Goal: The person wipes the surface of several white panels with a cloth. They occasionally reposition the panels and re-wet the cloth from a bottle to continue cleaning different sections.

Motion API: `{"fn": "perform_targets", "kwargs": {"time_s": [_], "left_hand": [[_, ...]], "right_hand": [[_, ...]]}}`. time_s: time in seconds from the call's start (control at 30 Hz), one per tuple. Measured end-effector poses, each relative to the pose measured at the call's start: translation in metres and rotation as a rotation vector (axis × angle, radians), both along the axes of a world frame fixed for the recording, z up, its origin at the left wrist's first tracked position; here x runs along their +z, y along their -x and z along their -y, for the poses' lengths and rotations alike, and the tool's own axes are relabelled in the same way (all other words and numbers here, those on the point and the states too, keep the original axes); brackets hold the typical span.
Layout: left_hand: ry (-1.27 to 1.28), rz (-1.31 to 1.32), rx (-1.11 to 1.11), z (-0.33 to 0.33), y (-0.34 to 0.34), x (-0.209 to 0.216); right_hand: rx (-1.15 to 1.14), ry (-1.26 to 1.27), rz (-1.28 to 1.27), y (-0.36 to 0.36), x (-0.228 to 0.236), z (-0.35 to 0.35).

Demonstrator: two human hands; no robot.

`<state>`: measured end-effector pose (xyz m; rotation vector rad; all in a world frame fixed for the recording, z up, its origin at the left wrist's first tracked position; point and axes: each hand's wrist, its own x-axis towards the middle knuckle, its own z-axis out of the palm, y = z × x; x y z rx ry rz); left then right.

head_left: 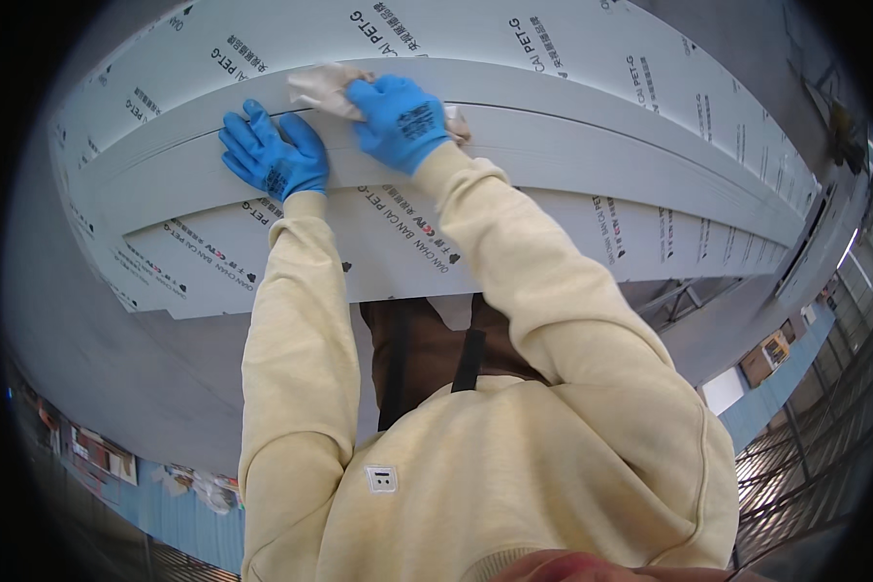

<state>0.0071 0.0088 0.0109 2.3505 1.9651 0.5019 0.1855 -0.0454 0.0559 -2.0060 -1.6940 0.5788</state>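
Two long, narrow pale grey strips (543,155) lie side by side across a wide sheet (398,233) covered in printed film, with a thin dark seam between them. In a blue glove, my right hand (398,121) is closed around a crumpled whitish cloth (325,89), pressing it on the strips near the seam. Part of the cloth sticks out beyond the fingers on the left, and a bit shows right of the wrist. My left hand (274,153), also in a blue glove, rests flat on the strips to the left, fingers spread, holding nothing.
The sheet's near edge is close to my body, above a brown apron (427,339). Metal framework (684,301) shows under its right side. Farther off on the right, a cardboard box (766,357) stands by a blue surface; assorted items (199,485) lie at lower left.
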Motion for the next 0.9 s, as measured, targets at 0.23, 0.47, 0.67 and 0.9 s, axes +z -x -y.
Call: {"fn": "perform_targets", "kwargs": {"time_s": [0.23, 0.47, 0.67, 0.9], "left_hand": [[-0.027, 0.064, -0.020, 0.001, 0.000, -0.001], [-0.024, 0.061, -0.023, 0.002, -0.005, -0.001], [-0.074, -0.040, -0.024, -0.001, 0.000, -0.005], [-0.097, -0.127, -0.034, -0.007, -0.002, 0.002]], "right_hand": [[-0.502, -0.053, 0.312, -0.151, -0.017, 0.201], [-0.473, -0.071, 0.124, -0.080, -0.025, 0.167], [-0.145, 0.312, -0.081, 0.009, 0.007, 0.059], [-0.360, -0.101, -0.054, -0.073, -0.004, 0.127]]}}
